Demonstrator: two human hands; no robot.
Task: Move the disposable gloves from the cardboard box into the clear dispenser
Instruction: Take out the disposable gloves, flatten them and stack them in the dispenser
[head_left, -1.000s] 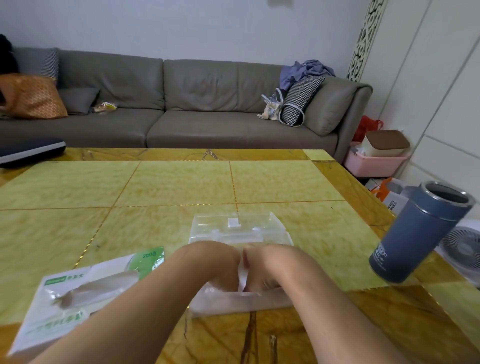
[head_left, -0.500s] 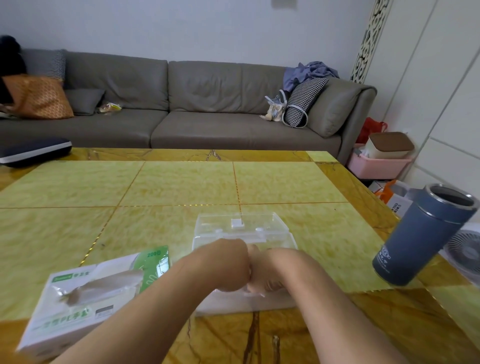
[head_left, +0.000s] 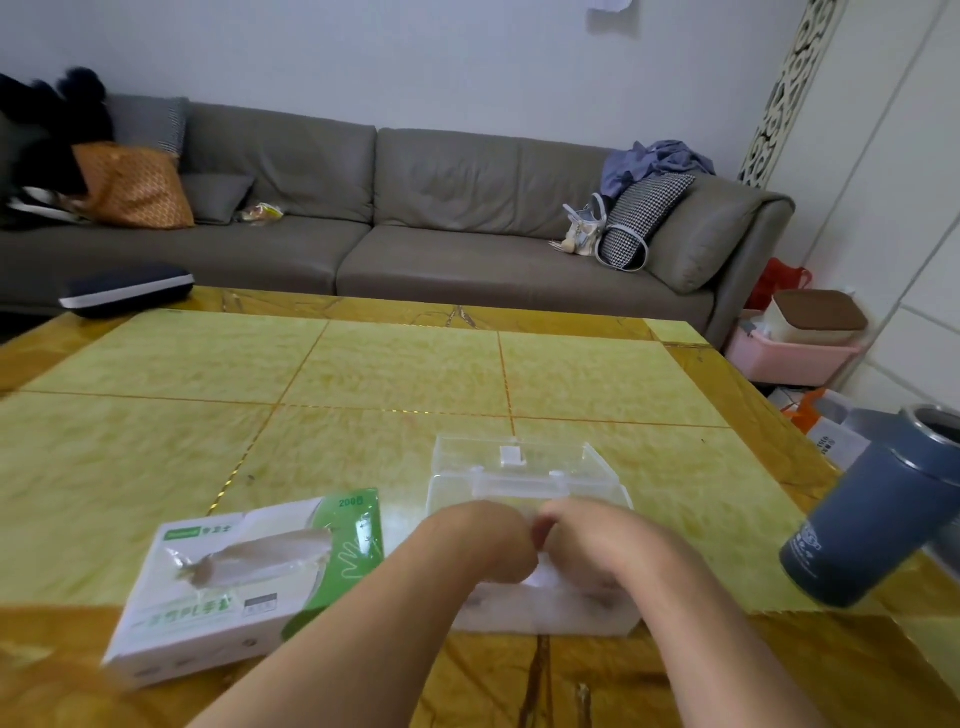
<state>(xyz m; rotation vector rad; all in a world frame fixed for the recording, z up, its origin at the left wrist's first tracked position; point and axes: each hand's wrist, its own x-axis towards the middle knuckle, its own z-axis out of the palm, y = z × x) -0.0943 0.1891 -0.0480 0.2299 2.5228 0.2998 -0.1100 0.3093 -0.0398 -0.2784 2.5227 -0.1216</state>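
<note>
Yellow-green tiled surface (head_left: 156, 441) with thin gold seams and an amber marbled border. At near left, lying flat and slightly askew: white-and-green cardboard box (head_left: 249, 582), gloves (head_left: 260, 558) showing through its top slot; just right of it, at near centre, clear dispenser (head_left: 519, 478) with lid hinged back toward the far side. At the right edge, well apart from the dispenser: dark blue tumbler (head_left: 872, 519), open steel-rimmed mouth; at the far left corner, dark flat cushion (head_left: 127, 293).
</note>
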